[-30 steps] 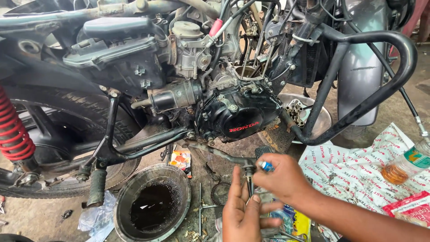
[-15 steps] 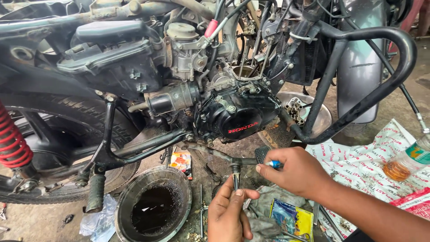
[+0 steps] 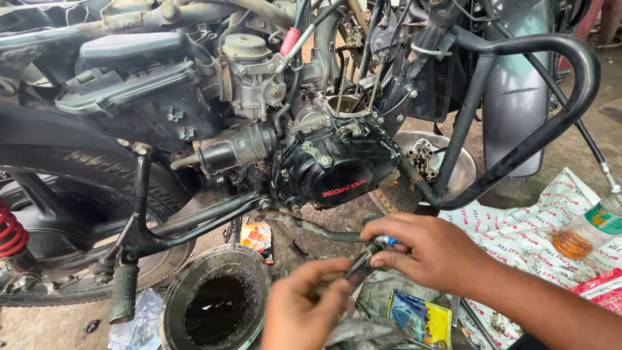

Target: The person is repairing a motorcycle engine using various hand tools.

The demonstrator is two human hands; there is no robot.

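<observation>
Near the bottom centre, the right hand (image 3: 431, 249) and left hand (image 3: 304, 310) both pinch one slim metal tool (image 3: 358, 260), its long axis slanting up toward the right hand, which sits farther; the black engine case (image 3: 337, 170) lies beyond, oil pan (image 3: 217, 308) left

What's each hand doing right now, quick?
Left hand: closed around a thin dark metal tool, low down.
Right hand: fingers pinched on the same tool's blue-tipped upper end.

Soft, even daylight, faint shadows, mild glare on metal; near hands (image 3: 363, 285) slightly blurred.
</observation>
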